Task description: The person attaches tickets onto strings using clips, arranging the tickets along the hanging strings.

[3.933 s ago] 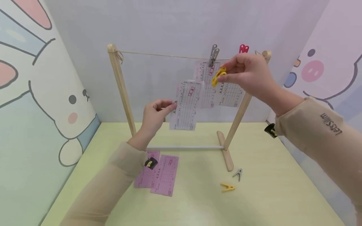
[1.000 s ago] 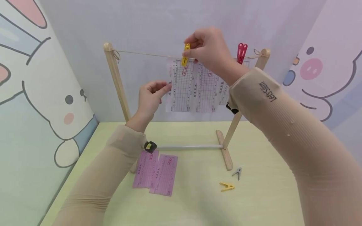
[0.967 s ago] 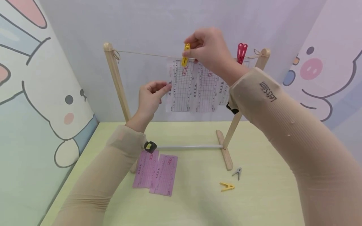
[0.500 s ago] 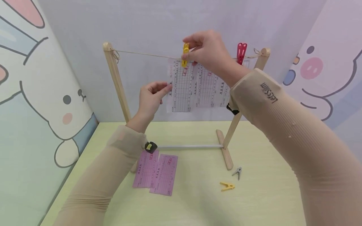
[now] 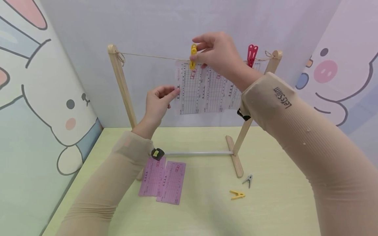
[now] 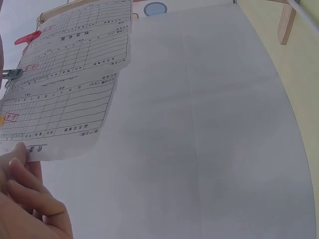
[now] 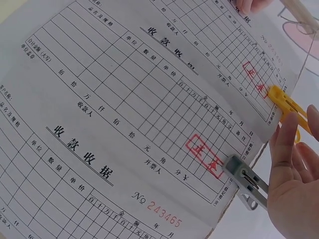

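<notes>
In the head view, my left hand [image 5: 157, 101] pinches the left edge of a white receipt slip [image 5: 190, 95] between thumb and fingers. The slip hangs from the string [image 5: 153, 56], and a yellow clothespin [image 5: 193, 62] grips its top edge there. My right hand [image 5: 218, 52] is at that clothespin, thumb against its front and other fingers behind. In the right wrist view, the clothespin's jaws bite the paper edge, and a grey clothespin [image 7: 244, 181] clips the neighbouring slip [image 7: 129, 69]. A red clothespin [image 5: 252, 55] holds another slip farther right, partly hidden by my right arm.
The string spans two wooden posts [image 5: 122, 85] joined low down by a white rod [image 5: 198, 153]. Two pink slips [image 5: 171, 183] lie on the table [image 5: 206, 219] at the left. A loose grey clothespin [image 5: 248, 180] and a yellow one [image 5: 237, 194] lie at the right.
From holding the slip and yellow clothespin away from the string, both hands moved up and left; the clothespin now clips the slip to the string. Over the last second, the right fingers loosened slightly.
</notes>
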Demonstrator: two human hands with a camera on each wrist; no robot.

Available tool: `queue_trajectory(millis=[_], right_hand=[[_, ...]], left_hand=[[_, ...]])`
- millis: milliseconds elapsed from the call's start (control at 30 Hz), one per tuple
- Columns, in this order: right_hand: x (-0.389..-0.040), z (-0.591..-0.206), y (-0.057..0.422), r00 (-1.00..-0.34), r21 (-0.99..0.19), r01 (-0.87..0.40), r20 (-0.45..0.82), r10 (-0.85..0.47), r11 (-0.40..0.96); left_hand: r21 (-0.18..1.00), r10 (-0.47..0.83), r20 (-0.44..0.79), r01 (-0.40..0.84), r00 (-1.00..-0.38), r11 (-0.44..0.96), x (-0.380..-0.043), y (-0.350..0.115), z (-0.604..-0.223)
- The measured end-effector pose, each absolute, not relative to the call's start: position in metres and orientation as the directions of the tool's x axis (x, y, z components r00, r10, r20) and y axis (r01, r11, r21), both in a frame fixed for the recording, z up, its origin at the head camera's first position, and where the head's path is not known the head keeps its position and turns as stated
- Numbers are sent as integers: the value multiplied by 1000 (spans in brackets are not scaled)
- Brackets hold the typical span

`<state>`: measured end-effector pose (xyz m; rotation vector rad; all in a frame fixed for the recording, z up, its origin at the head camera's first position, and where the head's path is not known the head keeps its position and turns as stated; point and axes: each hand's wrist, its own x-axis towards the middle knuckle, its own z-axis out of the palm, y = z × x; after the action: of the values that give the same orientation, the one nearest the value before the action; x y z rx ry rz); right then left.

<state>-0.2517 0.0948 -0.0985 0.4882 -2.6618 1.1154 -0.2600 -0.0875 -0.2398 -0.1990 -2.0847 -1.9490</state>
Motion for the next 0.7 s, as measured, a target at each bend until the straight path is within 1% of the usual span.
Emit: queue_trajectory(millis=[333,700], right_hand=[[-251,-98,93,-923,-668,-379,325,-208,640],[-252,-99,92,-927,-667,-368,322,-194,648]], left_hand=[[955,-59,292,287,-955,79,-261,-87,-239],[949,-64,307,300,-950,98,-260,-89,-239]])
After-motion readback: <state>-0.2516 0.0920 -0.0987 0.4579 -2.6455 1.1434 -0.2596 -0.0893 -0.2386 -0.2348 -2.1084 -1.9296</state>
